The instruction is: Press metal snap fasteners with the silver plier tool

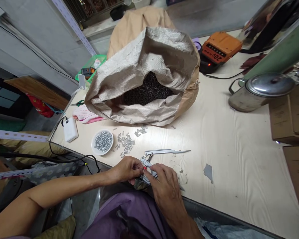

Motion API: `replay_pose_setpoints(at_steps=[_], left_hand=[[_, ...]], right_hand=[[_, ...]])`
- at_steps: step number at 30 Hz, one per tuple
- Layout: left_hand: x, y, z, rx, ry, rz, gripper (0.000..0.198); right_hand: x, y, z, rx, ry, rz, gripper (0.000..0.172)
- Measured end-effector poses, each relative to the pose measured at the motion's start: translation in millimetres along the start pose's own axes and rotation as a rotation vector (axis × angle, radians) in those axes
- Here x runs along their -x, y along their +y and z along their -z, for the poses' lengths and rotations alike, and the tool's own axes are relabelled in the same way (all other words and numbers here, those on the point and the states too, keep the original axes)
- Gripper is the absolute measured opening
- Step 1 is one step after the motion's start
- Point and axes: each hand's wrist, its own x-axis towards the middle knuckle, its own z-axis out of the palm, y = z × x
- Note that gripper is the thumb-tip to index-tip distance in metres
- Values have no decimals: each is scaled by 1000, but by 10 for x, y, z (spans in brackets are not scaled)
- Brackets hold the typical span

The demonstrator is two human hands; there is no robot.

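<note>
Your left hand (126,169) and right hand (164,186) meet at the lower middle of the frame, over the near edge of the table (239,149). Between them is the tool (149,162), a metal plier-like press. Its long thin handle (168,151) juts out to the right and lies free above your knuckles.

Your left fingers (139,171) are pinched tight against the tool's head. A red speck (145,168) shows at their tips, but it is too small to tell whether it is a loose piece or part of the tool. Your right fingers are curled over the tool's body and grasp it. They hide its lower half, so you cannot see the second handle or how the jaws stand.

Just above your left hand a dish (102,142) holds small silver parts. More parts (126,142) lie scattered beside it, too small to make out their shape.

Behind them the open sack (149,66) fills the upper middle. Its folds cover most of a dark heap (148,91) inside.

A white pack (70,129) sits at the left edge of the table. At the upper right is an orange charger (220,48). A lidded pot (261,91) and boxes (291,113) sit further right, the boxes cut off by the frame's edge.
</note>
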Motion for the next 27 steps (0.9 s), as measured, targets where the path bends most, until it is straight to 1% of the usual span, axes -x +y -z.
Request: replay_pose_setpoints(at_steps=[2,5,7,10,12,14,15,16,19,20,21,23,27], left_hand=[[-8,-16,-17,35,25,13,18],[-13,10,-19,55,39,48,15],[-14,54,-5,48,25,75,14],[-20,100,16,25,7,109,13],[-31,92,21,24,2,111,13],[-43,58,21,34,-1,102,15],[-49,40,19,37,0,99,15],[-53,25,18,39,0,97,16],[-57,18,19,24,4,109,17],[-56,27,19,18,7,117,16],[-53,38,18,13,11,125,16],[-49,58,15,8,22,137,15],[-47,52,7,22,24,122,12]], right_hand=[[-3,27,32,-4,-3,28,38],[-69,180,190,55,46,64,40],[-149,333,331,195,105,26,40],[-260,538,470,371,101,-24,38],[-292,624,478,400,61,-14,36],[-278,679,442,381,15,5,35],[-256,701,419,363,-7,22,37],[-226,722,399,343,-28,43,44],[-133,782,375,311,-96,108,78],[-111,795,378,317,-110,127,84],[-99,803,386,330,-120,140,87],[-101,798,412,364,-135,160,86],[-148,730,469,380,-150,172,76]])
